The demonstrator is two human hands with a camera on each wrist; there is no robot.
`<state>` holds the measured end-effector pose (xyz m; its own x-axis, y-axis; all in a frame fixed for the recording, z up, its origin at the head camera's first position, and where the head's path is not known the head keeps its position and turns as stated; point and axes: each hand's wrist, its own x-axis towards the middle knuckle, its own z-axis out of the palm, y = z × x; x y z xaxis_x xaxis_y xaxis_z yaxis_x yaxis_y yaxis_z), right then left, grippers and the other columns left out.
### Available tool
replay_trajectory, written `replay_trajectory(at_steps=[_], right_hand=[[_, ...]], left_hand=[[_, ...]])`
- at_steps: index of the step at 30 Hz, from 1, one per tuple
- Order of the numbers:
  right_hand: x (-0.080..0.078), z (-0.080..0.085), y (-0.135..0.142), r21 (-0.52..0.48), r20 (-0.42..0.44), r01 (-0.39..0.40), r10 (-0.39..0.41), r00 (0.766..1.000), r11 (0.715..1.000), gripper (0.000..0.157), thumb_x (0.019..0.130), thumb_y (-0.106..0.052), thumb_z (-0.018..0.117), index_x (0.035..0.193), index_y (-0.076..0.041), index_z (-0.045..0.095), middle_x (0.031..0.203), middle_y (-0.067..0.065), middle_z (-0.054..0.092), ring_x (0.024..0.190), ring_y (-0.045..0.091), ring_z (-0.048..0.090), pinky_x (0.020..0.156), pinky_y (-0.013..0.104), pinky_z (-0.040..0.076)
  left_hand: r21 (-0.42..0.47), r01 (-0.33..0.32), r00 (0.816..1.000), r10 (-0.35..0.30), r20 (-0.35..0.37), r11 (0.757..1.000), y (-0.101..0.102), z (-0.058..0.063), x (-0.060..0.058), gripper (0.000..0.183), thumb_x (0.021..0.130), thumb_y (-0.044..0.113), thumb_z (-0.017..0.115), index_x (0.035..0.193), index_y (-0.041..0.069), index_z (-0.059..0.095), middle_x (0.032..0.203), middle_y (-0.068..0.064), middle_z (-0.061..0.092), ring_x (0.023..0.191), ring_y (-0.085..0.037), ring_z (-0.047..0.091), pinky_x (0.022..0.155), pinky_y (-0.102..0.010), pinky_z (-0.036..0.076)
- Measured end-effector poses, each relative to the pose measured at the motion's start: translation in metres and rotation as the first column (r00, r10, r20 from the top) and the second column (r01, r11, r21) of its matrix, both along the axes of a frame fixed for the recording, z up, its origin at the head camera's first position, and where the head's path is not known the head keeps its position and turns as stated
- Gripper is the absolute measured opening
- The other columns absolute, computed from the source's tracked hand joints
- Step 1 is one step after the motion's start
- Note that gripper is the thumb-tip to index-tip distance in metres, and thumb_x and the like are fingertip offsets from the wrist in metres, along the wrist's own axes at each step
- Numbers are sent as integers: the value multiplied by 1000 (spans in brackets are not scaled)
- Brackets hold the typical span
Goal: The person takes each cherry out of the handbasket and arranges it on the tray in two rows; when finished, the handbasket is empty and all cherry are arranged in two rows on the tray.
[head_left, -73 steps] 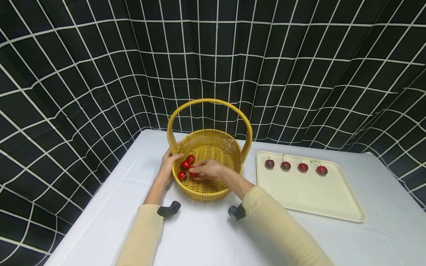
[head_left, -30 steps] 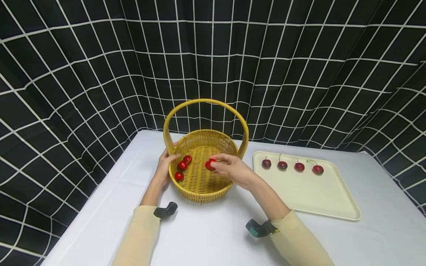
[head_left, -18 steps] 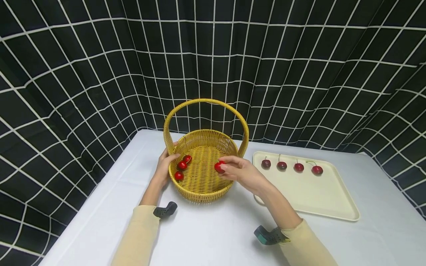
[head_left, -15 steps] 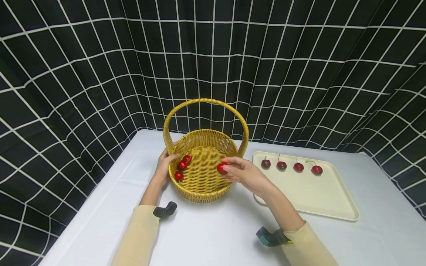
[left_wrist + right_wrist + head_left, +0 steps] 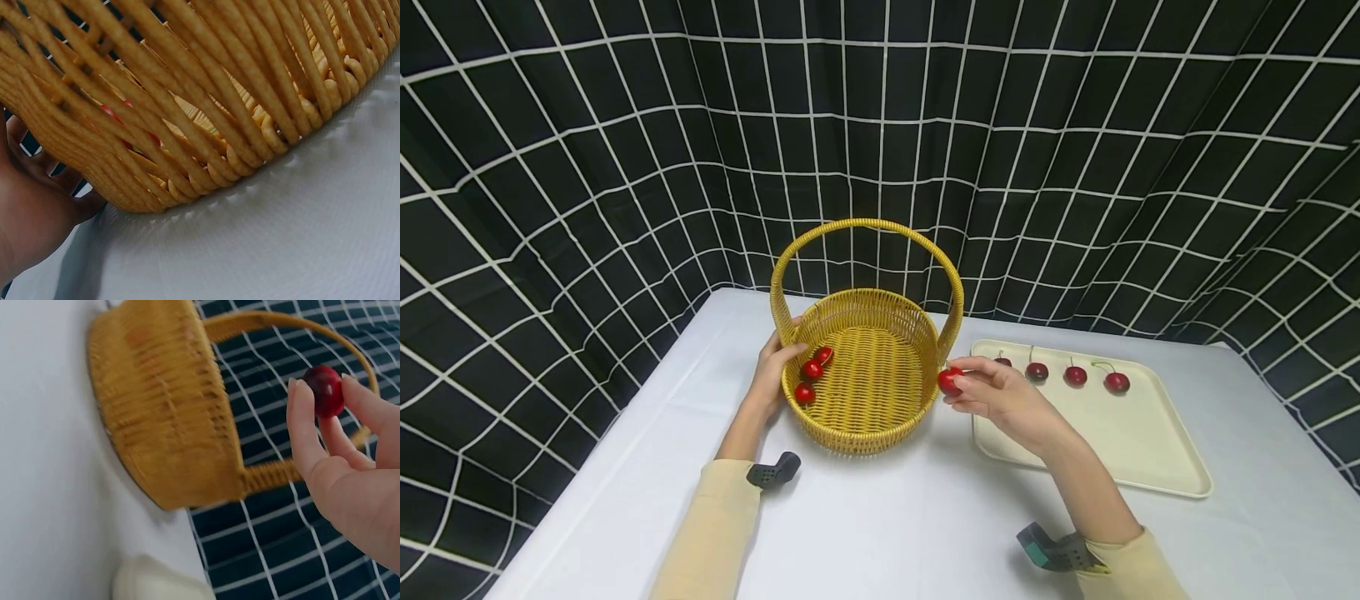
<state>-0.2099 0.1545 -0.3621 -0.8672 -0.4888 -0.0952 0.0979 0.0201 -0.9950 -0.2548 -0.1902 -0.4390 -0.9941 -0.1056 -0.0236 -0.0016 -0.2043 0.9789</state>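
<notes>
A red cherry (image 5: 951, 382) is pinched between the thumb and fingertips of my right hand (image 5: 1011, 406), just outside the right rim of the yellow wicker basket (image 5: 865, 437). In the right wrist view the same cherry (image 5: 324, 391) sits at the fingertips, apart from the basket wall (image 5: 159, 412). My left hand (image 5: 769, 375) grips the basket's left side, its thumb over the rim near the handle's foot. The left wrist view has that hand (image 5: 34, 206) against the woven wall (image 5: 206, 100). Inside the basket, at the left, lie three red cherries (image 5: 812, 370).
A cream tray (image 5: 1097, 446) lies right of the basket, with a row of several dark red cherries (image 5: 1075, 377) along its far side; my right hand partly covers the leftmost. A white cloth (image 5: 865, 525) covers the table. Behind hangs a black curtain (image 5: 865, 150) with white grid lines.
My right hand has picked a cherry out of the basket and carried it right, past the rim towards the tray. The left hand stays on the basket.
</notes>
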Motion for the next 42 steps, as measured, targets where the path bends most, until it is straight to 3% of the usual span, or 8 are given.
replay_trajectory(at_steps=[7,15,23,31,42], right_hand=[[-1,2,25,-27,-23,73,-73,997,997,40,96,-11,57,130,5,44,114,9,57,96,20,63,87,30,51],[-1,-11,43,-47,38,166,-164,986,985,49,97,-15,56,136,9,37,109,3,60,94,17,64,86,28,51],[-9,-29,60,-143,108,227,-213,971,963,22,96,-9,55,118,-3,52,97,0,65,86,15,66,83,26,52],[-18,-47,69,-64,133,246,-236,963,967,55,97,-12,54,137,15,27,99,-1,63,94,13,65,85,25,51],[-24,-67,71,55,139,316,-320,937,947,50,96,-9,56,134,16,33,97,-1,62,86,8,63,83,25,52]], left_hand=[[-9,-14,1000,14,8,1000,0,0,0,55,90,8,52,144,14,40,147,-6,35,133,-22,35,110,-37,26],[-13,-8,1000,8,7,1000,1,1,-1,55,91,8,52,144,14,39,147,-6,35,133,-22,35,110,-38,26],[-10,2,1000,-2,-8,1000,1,1,-1,55,92,6,49,146,12,37,149,-8,33,135,-24,32,111,-38,23],[1,-4,1000,4,-4,1000,1,1,-1,56,92,5,52,145,11,38,147,-9,34,133,-25,33,111,-38,24],[25,13,1000,-12,-6,1000,1,2,0,56,92,5,50,146,10,36,148,-8,34,133,-24,34,110,-36,25]])
